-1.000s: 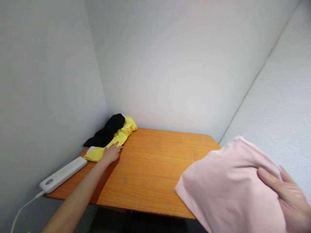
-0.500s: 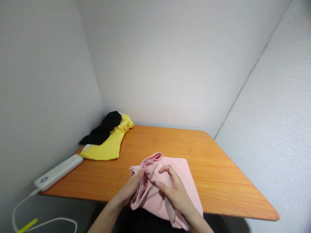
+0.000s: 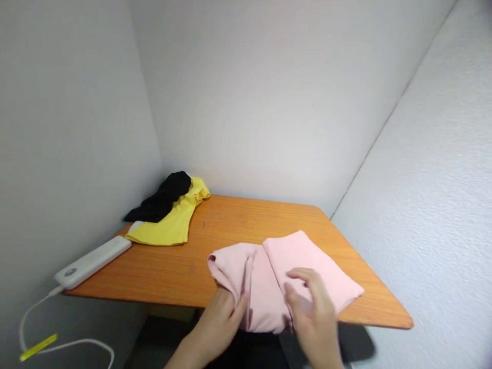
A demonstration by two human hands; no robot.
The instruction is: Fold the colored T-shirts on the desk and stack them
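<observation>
A pale pink garment (image 3: 280,274) lies spread on the near edge of the orange wooden table (image 3: 238,230), hanging slightly over it. My left hand (image 3: 221,323) pinches the pink cloth at a fold near its left side. My right hand (image 3: 313,310), fingers curled and blurred by motion, rests on the right half of the pink cloth.
A yellow garment (image 3: 175,223) with a black garment (image 3: 163,197) on top lies at the table's far left corner. A white power bank (image 3: 92,261) with a white cable (image 3: 57,343) sits at the left edge. Grey walls close in on three sides.
The pink garment has been opened out wider to the right on the table. Both hands have slid down to its near edge.
</observation>
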